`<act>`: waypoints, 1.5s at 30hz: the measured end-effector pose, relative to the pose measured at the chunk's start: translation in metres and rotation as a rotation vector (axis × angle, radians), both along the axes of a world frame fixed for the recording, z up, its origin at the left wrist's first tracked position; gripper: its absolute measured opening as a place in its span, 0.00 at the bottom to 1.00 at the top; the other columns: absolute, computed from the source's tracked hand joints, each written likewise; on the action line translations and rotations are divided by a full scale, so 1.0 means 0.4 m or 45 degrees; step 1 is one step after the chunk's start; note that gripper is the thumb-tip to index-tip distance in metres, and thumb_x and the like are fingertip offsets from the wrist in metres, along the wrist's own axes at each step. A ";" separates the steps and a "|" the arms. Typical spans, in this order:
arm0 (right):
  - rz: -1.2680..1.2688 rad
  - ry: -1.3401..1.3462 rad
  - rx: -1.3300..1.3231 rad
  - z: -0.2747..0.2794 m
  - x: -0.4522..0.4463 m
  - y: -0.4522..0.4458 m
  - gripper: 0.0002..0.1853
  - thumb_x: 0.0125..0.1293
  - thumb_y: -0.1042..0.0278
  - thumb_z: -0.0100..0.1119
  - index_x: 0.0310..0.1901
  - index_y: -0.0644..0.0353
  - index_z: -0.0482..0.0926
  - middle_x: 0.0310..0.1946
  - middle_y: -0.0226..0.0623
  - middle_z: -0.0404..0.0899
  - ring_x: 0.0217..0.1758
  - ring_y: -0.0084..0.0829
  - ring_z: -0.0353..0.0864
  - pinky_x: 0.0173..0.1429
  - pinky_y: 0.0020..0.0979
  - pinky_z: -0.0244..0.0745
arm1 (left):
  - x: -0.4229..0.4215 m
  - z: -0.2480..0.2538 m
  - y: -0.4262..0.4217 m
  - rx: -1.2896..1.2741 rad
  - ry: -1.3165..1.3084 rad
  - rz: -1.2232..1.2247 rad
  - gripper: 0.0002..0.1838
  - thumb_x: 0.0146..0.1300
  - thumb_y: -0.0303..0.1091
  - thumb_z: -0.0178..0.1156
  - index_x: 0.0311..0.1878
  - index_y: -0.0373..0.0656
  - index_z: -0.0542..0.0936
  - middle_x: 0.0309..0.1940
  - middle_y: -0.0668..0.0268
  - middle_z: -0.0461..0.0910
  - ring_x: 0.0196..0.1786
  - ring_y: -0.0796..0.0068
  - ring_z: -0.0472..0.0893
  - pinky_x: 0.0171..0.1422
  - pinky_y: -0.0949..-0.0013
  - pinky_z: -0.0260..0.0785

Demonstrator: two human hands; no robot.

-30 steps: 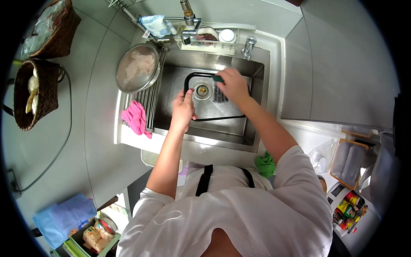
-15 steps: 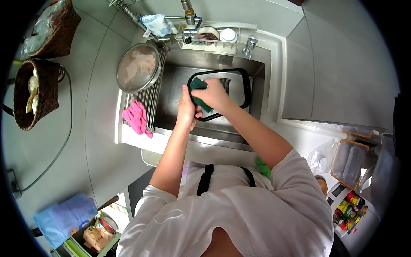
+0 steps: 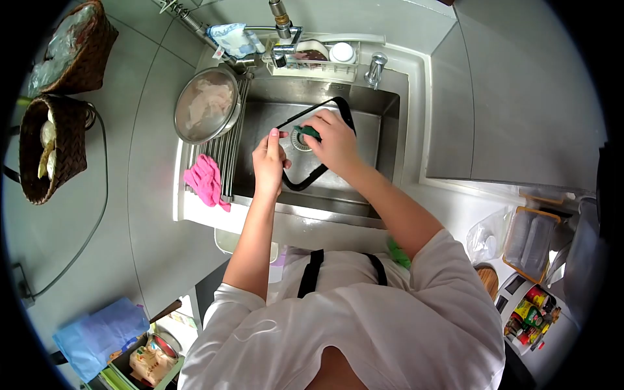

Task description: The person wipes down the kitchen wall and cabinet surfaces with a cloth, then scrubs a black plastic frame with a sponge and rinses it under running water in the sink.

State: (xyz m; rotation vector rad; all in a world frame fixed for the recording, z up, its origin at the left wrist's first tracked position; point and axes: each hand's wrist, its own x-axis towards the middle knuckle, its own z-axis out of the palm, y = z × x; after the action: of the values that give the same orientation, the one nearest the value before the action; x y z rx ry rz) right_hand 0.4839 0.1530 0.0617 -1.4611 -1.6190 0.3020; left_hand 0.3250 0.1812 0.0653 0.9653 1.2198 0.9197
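Note:
Over the sink, my left hand (image 3: 268,159) grips the left side of a black-rimmed rectangular lid (image 3: 316,175) with a see-through middle. It is held tilted, and the drain shows through it. Pinched in my right hand (image 3: 335,143) is a dark green scouring pad (image 3: 307,132), partly hidden by the fingers. The pad is at the lid's middle; whether it presses on the surface I cannot tell.
The steel sink (image 3: 388,140) lies beneath both hands. A drying rack on its left bears a strainer (image 3: 208,107) and a pink cloth (image 3: 206,181). Behind stand the faucet (image 3: 283,45) and a caddy (image 3: 318,68). Woven baskets (image 3: 71,140) are at far left.
The lid has turned and tilted in my left hand, which has shifted slightly left. My right hand has moved a little, and the pad now looks folded smaller within its fingers.

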 end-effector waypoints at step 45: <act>-0.179 -0.433 0.143 -0.062 0.181 0.048 0.14 0.50 0.60 0.69 0.39 0.48 0.80 0.36 0.24 0.79 0.43 0.32 0.79 0.40 0.33 0.78 | -0.065 0.148 0.019 -0.290 -0.168 -0.271 0.23 0.74 0.47 0.49 0.50 0.32 0.75 0.14 0.77 0.55 0.15 0.86 0.54 0.17 0.78 0.45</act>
State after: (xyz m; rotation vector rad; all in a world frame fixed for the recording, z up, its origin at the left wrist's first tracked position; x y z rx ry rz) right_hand 0.5562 0.1723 0.0369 -1.5916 -1.7543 -0.1231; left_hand 0.2990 0.1890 0.1246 0.8206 1.0620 0.6504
